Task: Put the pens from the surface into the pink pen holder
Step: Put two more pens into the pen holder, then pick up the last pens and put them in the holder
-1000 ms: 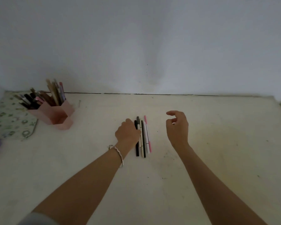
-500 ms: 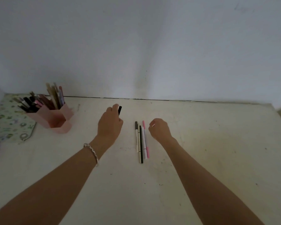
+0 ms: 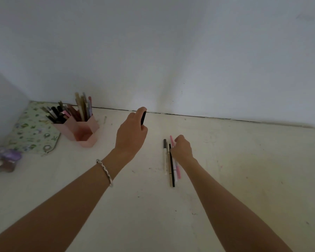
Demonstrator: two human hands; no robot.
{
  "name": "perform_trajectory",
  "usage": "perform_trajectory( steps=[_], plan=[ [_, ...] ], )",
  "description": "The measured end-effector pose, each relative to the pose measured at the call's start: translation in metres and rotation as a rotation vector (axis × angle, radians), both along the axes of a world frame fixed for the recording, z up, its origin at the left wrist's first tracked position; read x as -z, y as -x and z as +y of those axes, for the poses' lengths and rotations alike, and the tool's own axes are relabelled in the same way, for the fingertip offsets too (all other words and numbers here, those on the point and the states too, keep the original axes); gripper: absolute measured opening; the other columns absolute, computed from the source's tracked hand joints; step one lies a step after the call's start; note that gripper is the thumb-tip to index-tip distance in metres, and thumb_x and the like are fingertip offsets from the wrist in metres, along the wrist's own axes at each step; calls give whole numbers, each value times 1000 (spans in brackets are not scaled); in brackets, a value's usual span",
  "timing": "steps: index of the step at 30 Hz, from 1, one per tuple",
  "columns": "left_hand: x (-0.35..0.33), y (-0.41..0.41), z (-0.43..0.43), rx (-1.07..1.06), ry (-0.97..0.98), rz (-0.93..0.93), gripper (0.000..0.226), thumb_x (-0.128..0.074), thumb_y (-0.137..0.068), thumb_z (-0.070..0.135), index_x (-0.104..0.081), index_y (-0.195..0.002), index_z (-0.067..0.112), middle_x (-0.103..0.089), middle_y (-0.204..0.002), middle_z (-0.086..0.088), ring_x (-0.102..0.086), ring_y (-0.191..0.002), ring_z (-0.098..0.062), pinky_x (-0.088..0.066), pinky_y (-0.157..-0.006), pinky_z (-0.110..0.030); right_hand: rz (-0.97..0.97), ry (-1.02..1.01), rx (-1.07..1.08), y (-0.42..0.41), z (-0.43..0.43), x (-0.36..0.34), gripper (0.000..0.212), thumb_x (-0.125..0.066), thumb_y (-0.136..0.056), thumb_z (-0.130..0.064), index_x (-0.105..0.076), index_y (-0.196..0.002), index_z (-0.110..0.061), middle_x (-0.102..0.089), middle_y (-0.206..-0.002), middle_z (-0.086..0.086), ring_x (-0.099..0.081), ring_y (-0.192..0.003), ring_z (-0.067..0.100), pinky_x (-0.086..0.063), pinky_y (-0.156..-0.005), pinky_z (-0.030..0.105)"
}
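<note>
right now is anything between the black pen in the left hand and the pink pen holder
Nothing visible. The left hand grips the slim black pen to the right of the pink angular pen holder, with only bare cream tabletop between them.

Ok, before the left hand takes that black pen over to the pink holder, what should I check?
1. Black pen gripped in left hand: ok.
2. Pink pen holder upright on the table: ok.
3. Room in the holder: front compartment shows no pens, ok.
4. Table between left hand and holder bare: ok.
5. Right hand and its hold on the pens lying on the table: cannot tell, fingers hidden.
</note>
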State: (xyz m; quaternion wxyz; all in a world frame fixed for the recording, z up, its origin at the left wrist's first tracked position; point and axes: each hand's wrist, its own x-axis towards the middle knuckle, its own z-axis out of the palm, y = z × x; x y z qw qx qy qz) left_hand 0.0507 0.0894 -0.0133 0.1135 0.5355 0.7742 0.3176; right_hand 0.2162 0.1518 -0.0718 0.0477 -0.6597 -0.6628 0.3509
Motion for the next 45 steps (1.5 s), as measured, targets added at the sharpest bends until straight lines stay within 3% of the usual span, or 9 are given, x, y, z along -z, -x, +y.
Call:
perform_trajectory(
  steps=[4, 8, 14, 20, 27, 34, 38, 41, 45],
  plan=[
    [0, 18, -7, -25, -50, 8, 42, -52, -93, 10, -43, -131, 25, -57, -101, -2, -60, -79, -19, -57, -72, -38, 67, 16, 27, -1, 0, -3, 27, -55, -89, -2, -53, -115, -1, -62, -109, 16, -63, -94, 28, -54, -79, 36],
    [-21, 62, -5, -91, -171, -19, 44, -54, -92, 10, -45, -133, 25, -58, -100, 0, -60, -82, -17, -56, -78, -41, 212, -365, 101, 15, 8, -35, 41, -54, -86, -8, -51, -127, -8, -62, -92, 3, -60, -75, 17, -39, -59, 16],
    [-56, 143, -12, -339, -445, -127, 47, -53, -93, 6, -45, -135, 22, -60, -112, -10, -64, -88, -19, -58, -80, -34, 556, -606, 60, 56, 10, -84, 59, -53, -84, -5, -37, -135, -29, -53, -75, -7, -53, -62, 2, -45, -58, 9],
    [-58, 178, -15, -312, -327, -86, 38, -54, -92, 1, -46, -124, 20, -63, -106, -9, -65, -88, -21, -57, -80, -37, 686, -652, -20, 97, -5, -94, 49, -57, -85, -3, -39, -125, -25, -62, -76, -1, -63, -65, 10, -55, -62, 23],
    [-46, 200, -16, -267, -2, 389, 25, -53, -96, 30, -73, -105, 18, -53, -140, -9, -33, -140, -28, -15, -117, -49, 638, -731, -94, 136, -19, -97, 38, -62, -91, -20, -38, -118, -32, -66, -84, -10, -60, -76, 0, -40, -68, 3],
    [-68, 213, -19, -341, -227, 265, 25, -50, -94, 18, -70, -110, 15, -64, -122, -6, -49, -125, -25, -35, -107, -42, 731, -753, -216, 205, -36, -102, 37, -60, -94, -20, -37, -120, -32, -68, -96, -6, -65, -88, 5, -49, -75, 11],
    [-70, 204, -24, -298, -206, 207, 25, -50, -93, 16, -68, -111, 17, -65, -120, 0, -49, -121, -21, -34, -102, -35, 554, -801, -436, 223, -41, -86, 28, -58, -94, -9, -49, -118, -19, -69, -103, 7, -65, -96, 24, -55, -82, 39],
    [-71, 191, -25, -290, -190, 189, 26, -51, -93, 15, -66, -113, 18, -63, -121, 1, -48, -122, -20, -32, -102, -34, 327, -948, -611, 220, -46, -70, 32, -60, -85, 3, -67, -114, -5, -60, -128, 16, -57, -111, 32, -47, -95, 41],
    [-71, 155, -24, -241, -272, 221, 26, -53, -89, 8, -65, -112, 12, -65, -115, -3, -53, -114, -23, -39, -97, -34, 425, -930, -394, 191, -39, -72, 49, -56, -77, 11, -61, -122, -8, -55, -128, 13, -54, -110, 24, -45, -94, 35]
  ],
)
